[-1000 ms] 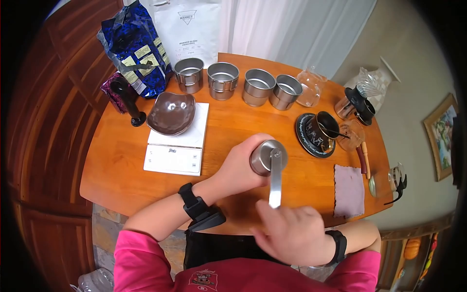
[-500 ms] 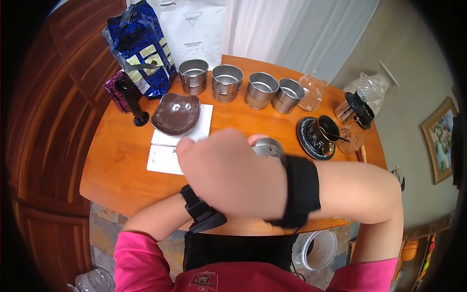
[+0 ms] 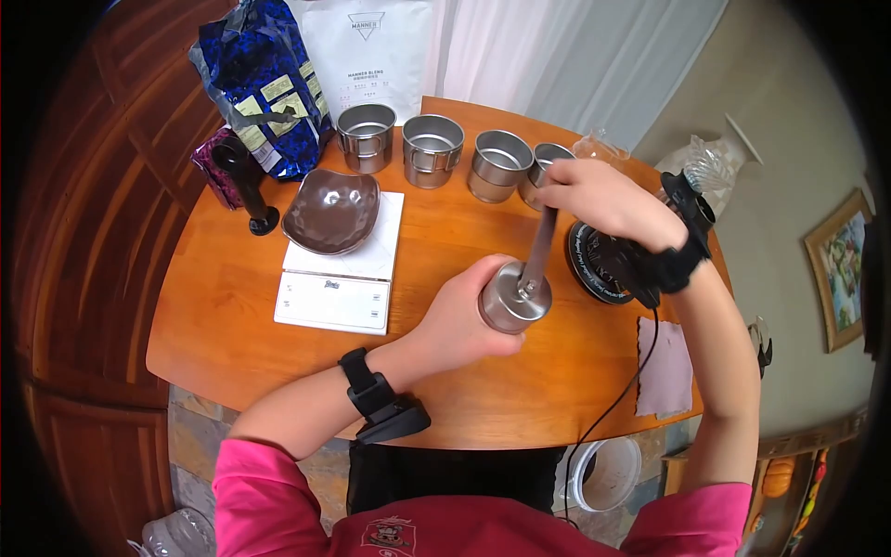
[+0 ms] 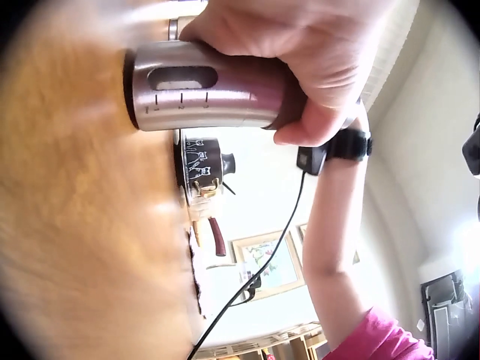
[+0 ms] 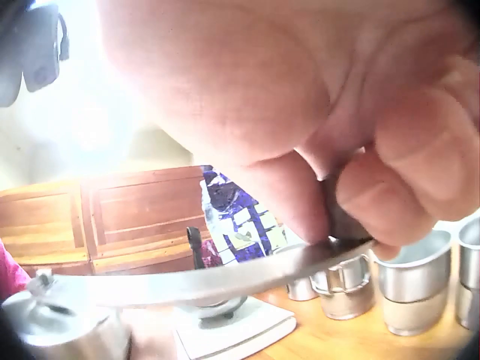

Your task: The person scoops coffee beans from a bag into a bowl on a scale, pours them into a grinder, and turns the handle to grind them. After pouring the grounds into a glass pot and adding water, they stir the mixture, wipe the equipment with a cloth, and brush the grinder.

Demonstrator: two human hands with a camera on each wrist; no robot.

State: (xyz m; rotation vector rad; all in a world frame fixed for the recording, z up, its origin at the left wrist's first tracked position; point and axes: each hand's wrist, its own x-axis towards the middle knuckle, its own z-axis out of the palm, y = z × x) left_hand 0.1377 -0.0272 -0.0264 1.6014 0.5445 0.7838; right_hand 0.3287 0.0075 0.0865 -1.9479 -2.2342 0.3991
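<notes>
Grinder crank (image 3: 540, 247) — now toward the cups (image 3: 499, 172)

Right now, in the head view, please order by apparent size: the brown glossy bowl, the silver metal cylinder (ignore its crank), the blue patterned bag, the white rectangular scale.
1. Blue bag
2. White scale, partly covered
3. Brown bowl
4. Silver cylinder, partly hidden, nearer the camera

Upper-Body Clothing and Wrist Equipment

Dressed in a deep crimson fabric shirt (image 3: 473, 524) with bright pink short sleeves (image 3: 269, 492). Marked on the chest with a small white-lined emblem (image 3: 391, 532), lettered too finely to read. Fitted at the left wrist with a black band (image 3: 368, 379) and an angular black module (image 3: 397, 422); at the right, with a black strap (image 3: 687, 265) and a thin black cable (image 4: 300, 193).
</notes>
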